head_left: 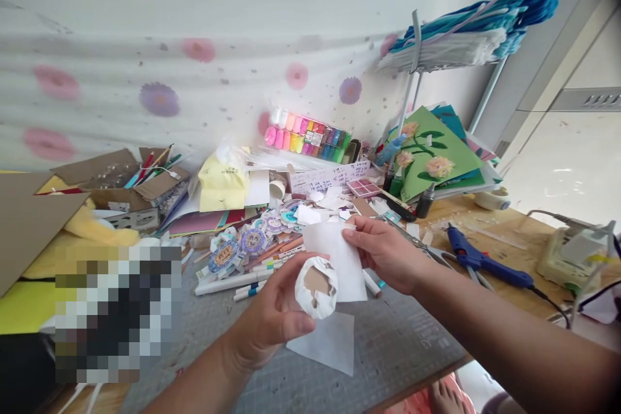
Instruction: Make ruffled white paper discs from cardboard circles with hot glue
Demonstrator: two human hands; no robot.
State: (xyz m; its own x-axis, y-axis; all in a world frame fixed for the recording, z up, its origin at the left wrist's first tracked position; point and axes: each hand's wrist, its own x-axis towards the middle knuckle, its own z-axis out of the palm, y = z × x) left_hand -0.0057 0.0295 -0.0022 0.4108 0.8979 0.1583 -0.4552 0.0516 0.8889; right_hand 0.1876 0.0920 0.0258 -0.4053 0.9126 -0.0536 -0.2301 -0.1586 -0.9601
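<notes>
My left hand (274, 317) is curled around a small round object wrapped in crumpled white paper (316, 286), with brown card showing through its middle. Beside it, my right hand (385, 252) pinches the top edge of a white paper sheet (339, 259) between thumb and fingers. The sheet hangs just behind the wrapped round piece and touches it. Both hands are held above a grey cutting mat (402, 343), on which another white paper piece (330, 341) lies flat below them.
A blue glue gun (478, 260) and scissors (436, 251) lie right of my hands. Markers (242, 281), round stickers (252, 240), a clay colour box (310, 136), a green flower card (431, 152), cardboard boxes (121, 181) and a wire rack (460, 45) crowd the desk's far side.
</notes>
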